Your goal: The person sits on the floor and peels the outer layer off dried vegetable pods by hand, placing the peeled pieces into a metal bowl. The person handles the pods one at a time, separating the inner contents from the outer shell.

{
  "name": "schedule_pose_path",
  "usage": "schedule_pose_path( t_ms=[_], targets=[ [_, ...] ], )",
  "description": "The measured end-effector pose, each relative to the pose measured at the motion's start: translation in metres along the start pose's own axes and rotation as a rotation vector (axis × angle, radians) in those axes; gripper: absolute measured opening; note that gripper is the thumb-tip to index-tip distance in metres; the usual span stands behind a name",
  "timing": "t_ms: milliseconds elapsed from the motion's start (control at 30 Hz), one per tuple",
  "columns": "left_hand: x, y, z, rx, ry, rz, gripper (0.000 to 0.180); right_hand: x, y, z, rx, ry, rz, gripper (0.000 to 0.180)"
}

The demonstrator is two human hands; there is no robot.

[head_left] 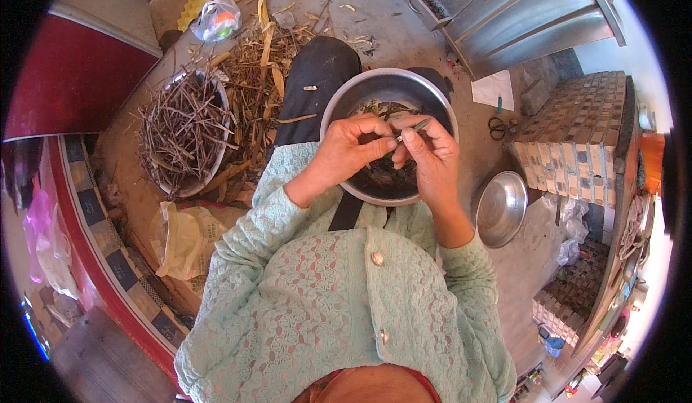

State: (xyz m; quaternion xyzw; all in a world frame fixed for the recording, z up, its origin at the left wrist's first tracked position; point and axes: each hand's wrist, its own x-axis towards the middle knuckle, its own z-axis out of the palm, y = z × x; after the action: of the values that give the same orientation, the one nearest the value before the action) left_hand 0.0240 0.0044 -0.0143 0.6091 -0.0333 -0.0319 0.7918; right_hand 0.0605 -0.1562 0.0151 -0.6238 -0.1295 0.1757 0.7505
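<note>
A grey metal basin rests on my lap between dark-trousered knees, with dry, dark plant bits inside. Over it, my right hand pinches a thin greenish stem-like piece between thumb and fingers. My left hand meets it from the other side, thumb and forefinger closed at the near end of that piece. Whatever lies between the left fingertips is too small to make out. Both hands partly cover the basin's contents.
To the left, a metal bowl overflows with dry twigs; more stalks and husks lie behind. An empty shiny basin stands at right, near a tiled block and scissors. A pale sack lies at left.
</note>
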Motion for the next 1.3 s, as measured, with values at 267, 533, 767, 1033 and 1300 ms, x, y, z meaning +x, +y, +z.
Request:
schedule_pose_path(
  t_ms=[267,533,767,1033,1300],
  targets=[
    [-0.002,-0.003,0.004,0.051,0.073,-0.022,0.005,0.002,-0.001,-0.002,-0.003,0.024,-0.001,0.016],
    [-0.002,0.008,0.001,0.247,0.073,-0.042,0.017,0.004,-0.008,0.001,0.009,0.092,0.000,0.017],
    [-0.004,0.023,-0.007,0.365,0.149,0.112,0.032,0.003,-0.010,0.000,-0.097,-0.007,0.037,0.016],
    [0.002,0.027,-0.004,0.521,0.202,0.314,0.015,0.000,0.002,0.009,-0.370,0.010,-0.012,0.016],
    [0.000,0.027,-0.002,0.493,0.184,0.247,0.010,-0.005,0.001,0.012,-0.566,0.028,-0.099,0.016]
  ],
)
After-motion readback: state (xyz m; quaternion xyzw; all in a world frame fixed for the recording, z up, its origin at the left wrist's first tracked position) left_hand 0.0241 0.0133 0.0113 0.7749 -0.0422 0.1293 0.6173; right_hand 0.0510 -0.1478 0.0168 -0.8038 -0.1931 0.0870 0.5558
